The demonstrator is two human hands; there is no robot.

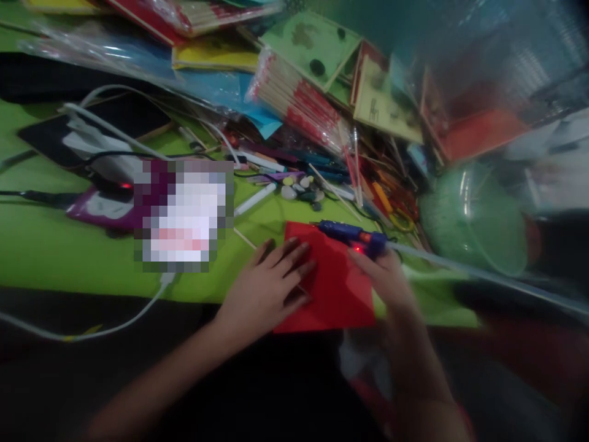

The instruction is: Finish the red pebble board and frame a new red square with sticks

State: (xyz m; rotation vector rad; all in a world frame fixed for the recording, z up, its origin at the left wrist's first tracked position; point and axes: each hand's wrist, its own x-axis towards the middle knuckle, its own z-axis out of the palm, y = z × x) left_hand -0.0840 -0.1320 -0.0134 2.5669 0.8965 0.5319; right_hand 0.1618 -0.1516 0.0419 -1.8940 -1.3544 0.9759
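A red sheet (338, 288) lies at the front edge of the green-covered table. My left hand (271, 282) rests on its left side, fingers spread. A thin wooden stick (245, 238) runs under that hand, its tip showing between the fingers. In my right hand (384, 273) is a blue glue gun (343, 231) with a small glowing red light, held above the sheet's right side, nozzle pointing left. A long translucent glue stick (460, 267) sticks out of its back end.
At left, a lit phone (188, 215), partly pixelated, and a purple power strip (99, 205) trail cables. Behind lie pens, pebbles (299, 187), yellow-handled scissors (400, 220) and bundled sticks (294, 98). A green translucent bowl (469, 215) stands at right.
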